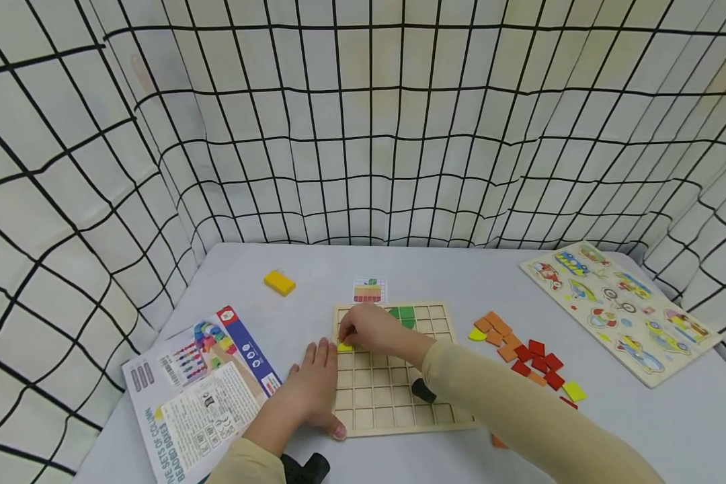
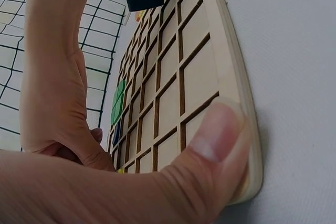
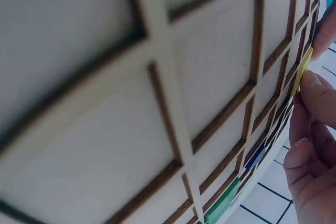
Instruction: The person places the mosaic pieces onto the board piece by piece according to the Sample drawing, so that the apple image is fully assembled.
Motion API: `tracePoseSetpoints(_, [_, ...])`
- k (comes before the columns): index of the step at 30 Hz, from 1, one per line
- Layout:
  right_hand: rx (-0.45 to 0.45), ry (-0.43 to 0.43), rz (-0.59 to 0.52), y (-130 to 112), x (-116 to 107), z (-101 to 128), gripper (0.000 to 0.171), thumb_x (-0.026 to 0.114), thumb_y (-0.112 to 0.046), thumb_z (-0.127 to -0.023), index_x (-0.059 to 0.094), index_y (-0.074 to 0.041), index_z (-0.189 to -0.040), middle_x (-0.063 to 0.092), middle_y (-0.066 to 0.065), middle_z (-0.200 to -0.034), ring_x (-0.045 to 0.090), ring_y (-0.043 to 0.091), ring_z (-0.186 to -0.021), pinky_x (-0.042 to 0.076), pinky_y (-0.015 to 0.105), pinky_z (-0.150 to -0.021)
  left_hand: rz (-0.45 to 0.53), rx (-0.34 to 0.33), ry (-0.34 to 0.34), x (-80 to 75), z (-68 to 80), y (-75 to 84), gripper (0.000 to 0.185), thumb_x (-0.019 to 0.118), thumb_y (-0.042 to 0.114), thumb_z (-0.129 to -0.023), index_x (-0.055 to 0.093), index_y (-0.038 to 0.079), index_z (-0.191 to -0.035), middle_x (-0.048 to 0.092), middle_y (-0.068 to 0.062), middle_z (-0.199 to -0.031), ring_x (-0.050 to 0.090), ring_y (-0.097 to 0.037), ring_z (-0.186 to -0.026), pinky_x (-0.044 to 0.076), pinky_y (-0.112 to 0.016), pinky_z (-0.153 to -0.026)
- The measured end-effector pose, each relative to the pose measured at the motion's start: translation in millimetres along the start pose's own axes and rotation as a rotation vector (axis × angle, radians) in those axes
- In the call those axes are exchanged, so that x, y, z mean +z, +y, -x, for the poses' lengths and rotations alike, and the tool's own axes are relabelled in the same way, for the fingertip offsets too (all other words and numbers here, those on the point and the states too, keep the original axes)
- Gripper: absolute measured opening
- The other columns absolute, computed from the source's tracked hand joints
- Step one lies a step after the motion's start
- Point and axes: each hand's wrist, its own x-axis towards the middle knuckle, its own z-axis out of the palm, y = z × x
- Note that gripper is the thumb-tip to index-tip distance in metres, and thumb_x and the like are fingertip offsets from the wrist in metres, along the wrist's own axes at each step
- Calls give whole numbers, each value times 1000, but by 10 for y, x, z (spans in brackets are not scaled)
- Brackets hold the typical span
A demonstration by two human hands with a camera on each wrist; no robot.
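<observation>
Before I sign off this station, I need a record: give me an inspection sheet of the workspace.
Surface: white tabletop
Job's things: wooden grid board bearing green tiles; yellow tile; picture card beyond; loose tiles, right
Clutter: printed box, left; yellow block; picture puzzle board, far right
Hands: left hand rests at the board's left edge; right hand pinches the yellow tile
Cables: nothing seen
Surroundings: black netting at back and sides

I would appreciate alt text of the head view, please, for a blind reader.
A person's right hand pinches a small, flat yellow tile at the left side of a rectangular, gridded pale wooden board, while the left hand rests along its left edge. Loose red, orange and yellow tiles lie to the right.
</observation>
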Motion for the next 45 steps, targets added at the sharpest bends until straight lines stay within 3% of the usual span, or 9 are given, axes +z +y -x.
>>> tracePoseSetpoints(7, [5, 99, -67, 177, -133, 231, 8, 71, -8, -96, 79, -10, -97, 78, 1, -98, 69, 15, -92, 58, 31, -87, 9, -1, -4, 37, -28, 8, 134, 101, 38, -57, 25, -14, -155, 19, -35, -165, 16, -55, -153, 29, -73, -115])
tracePoseSetpoints(13, [84, 159, -141, 619, -376, 575, 8, 70, -8, -96, 78, -8, -101, 76, 1, -98, 66, 11, -87, 56, 27, -78, 9, -12, -19, 38, -36, -8, 135, 100, 38, -58, 23, -13, -156, 15, -35, -166, 13, -54, -154, 26, -73, -116])
tracePoseSetpoints(20, [157, 243, -118, 1136, -593, 995, 9, 70, -6, -95, 77, -6, -102, 75, 3, -98, 64, 15, -88, 55, 31, -79, 0, -12, -22, 2, -21, 2, 134, 100, 38, -59, 22, -14, -155, 14, -36, -165, 13, -55, -154, 26, -73, -116])
tracePoseSetpoints(25, [230, 240, -126, 1378, -675, 1240, 12, 67, -7, -97, 76, -6, -105, 74, 5, -100, 62, 16, -85, 56, 31, -76, -2, -7, -19, -6, -31, 5, 134, 100, 37, -59, 22, -14, -156, 14, -35, -165, 12, -55, -154, 26, -74, -116])
tracePoseSetpoints(30, [255, 219, -112, 1534, -663, 1413, 13, 67, -8, -98, 76, -5, -106, 75, 5, -100, 62, 16, -87, 58, 33, -81, -2, -3, -17, 3, -49, 10, 135, 100, 37, -58, 22, -14, -156, 14, -35, -166, 12, -55, -154, 26, -74, -116])
tracePoseSetpoints(39, [234, 255, 21, 1692, -608, 1551, 20, 71, -2, -93, 76, -4, -113, 68, 9, -102, 59, 18, -87, 55, 28, -73, -2, -7, -27, 5, -52, 31, 134, 100, 37, -59, 22, -14, -156, 14, -35, -166, 11, -55, -154, 25, -74, -116])
tracePoseSetpoints(45, [241, 226, -7, 1651, -647, 1694, 20, 72, -6, -93, 76, -7, -113, 68, 2, -98, 58, 16, -88, 54, 27, -75, -5, -11, -28, -8, -37, 48, 134, 100, 36, -59, 22, -14, -155, 14, -36, -165, 12, -56, -153, 26, -73, -116])
